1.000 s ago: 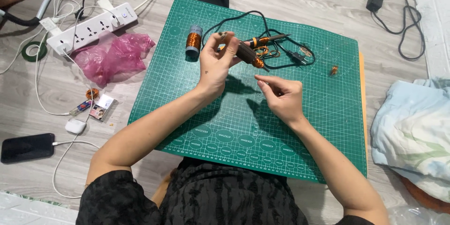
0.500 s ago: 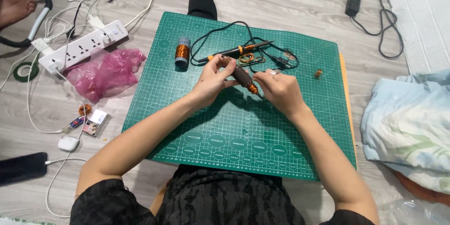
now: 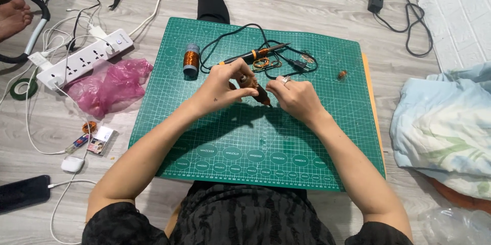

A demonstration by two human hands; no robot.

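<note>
Small dark brown cylindrical rod (image 3: 257,90): slender, wound with coppery wire as far as can be told, tilted diagonally, lower end toward green cutting mat, pinched between both hands above mat's centre.

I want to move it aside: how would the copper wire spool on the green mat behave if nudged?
The copper wire spool stands upright on the green mat, so it may tip. Being round, it would probably roll once on its side.

Both forearms extended forward and converged toward the centre. The left hand (image 3: 221,87) was curled, fingertips pinched together and pointing right. The right hand (image 3: 295,96) faced it, knuckles up, fingers bent inward, a ring on one finger. The hands nearly touched.
</note>
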